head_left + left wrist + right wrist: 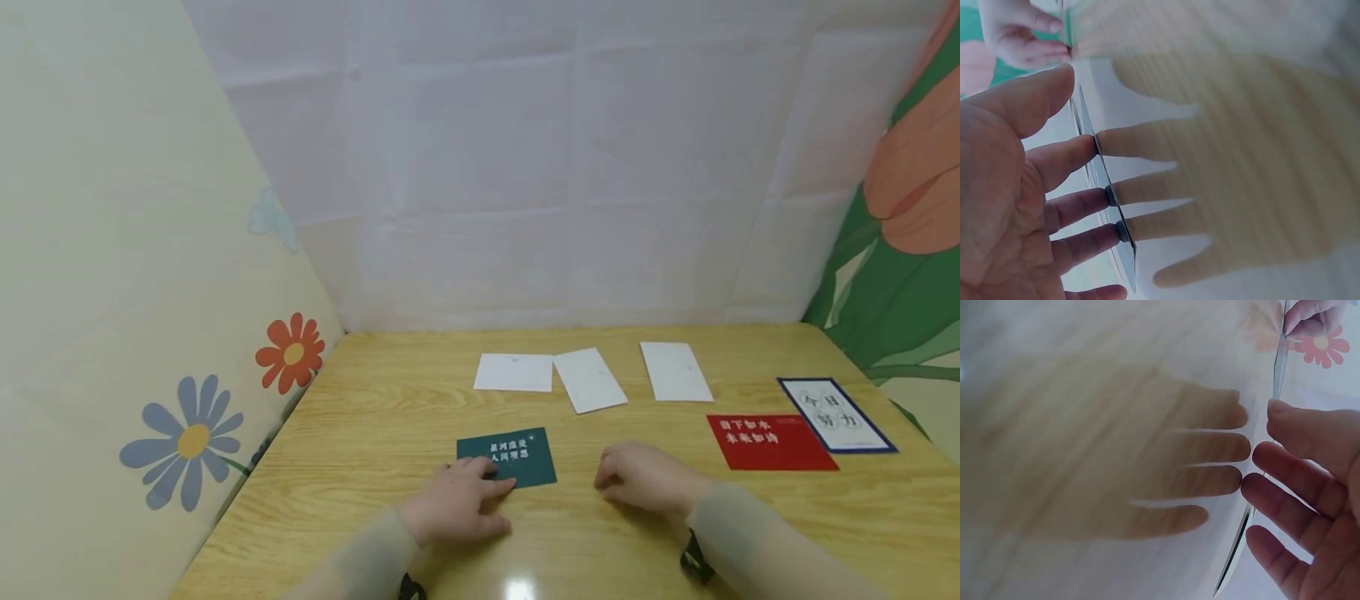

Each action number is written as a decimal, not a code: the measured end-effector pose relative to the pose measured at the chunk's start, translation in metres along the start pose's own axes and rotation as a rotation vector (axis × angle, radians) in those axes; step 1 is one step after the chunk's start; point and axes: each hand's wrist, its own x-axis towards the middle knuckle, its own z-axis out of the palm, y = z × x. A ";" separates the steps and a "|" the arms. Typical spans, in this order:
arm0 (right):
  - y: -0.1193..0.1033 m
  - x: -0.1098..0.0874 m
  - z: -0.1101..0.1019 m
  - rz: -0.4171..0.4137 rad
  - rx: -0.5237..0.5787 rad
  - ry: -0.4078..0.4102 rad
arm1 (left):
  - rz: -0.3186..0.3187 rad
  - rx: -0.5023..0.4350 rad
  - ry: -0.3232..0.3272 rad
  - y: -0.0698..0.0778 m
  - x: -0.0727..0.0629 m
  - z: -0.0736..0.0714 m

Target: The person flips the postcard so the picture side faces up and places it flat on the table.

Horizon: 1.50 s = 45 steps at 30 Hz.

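A dark green card (534, 469) with white Chinese characters lies flat on the table. My left hand (459, 500) rests with its fingertips on the card's left and near part, fingers spread. The left wrist view shows these fingers (1072, 209) touching the card (1124, 250), seen nearly edge-on. To the right of the card, apart from it, my right hand (645, 479) rests on the bare table. In the right wrist view its fingers (1300, 475) are loosely bent, tips down at the tabletop, with nothing held.
A red card (776, 454) with white characters lies at the right, beside a blue-bordered white card (840, 421). Farther back are three white cards: a left one (513, 373), a middle one (590, 382) and a right one (677, 372). A white cloth (570, 167) hangs behind the wooden table (337, 467).
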 end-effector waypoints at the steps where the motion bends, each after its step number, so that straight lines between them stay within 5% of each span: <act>1: -0.001 0.001 0.000 -0.005 -0.003 0.002 | -0.009 0.002 0.013 -0.004 -0.003 -0.001; 7: -0.008 0.014 -0.001 -0.031 -0.034 0.056 | -0.074 -0.012 0.067 -0.030 -0.016 -0.002; 15: -0.013 0.042 0.000 0.017 -0.034 0.098 | -0.258 -0.042 0.114 -0.069 -0.030 -0.009; 22: -0.010 0.070 0.000 0.017 -0.148 0.168 | -0.401 -0.072 0.146 -0.100 -0.033 -0.015; 27: -0.015 0.087 0.001 0.055 -0.228 0.184 | -0.459 -0.095 0.140 -0.114 -0.035 -0.021; 45: -0.036 0.129 0.014 0.255 -0.275 0.036 | -0.579 -0.167 0.171 -0.143 -0.027 -0.034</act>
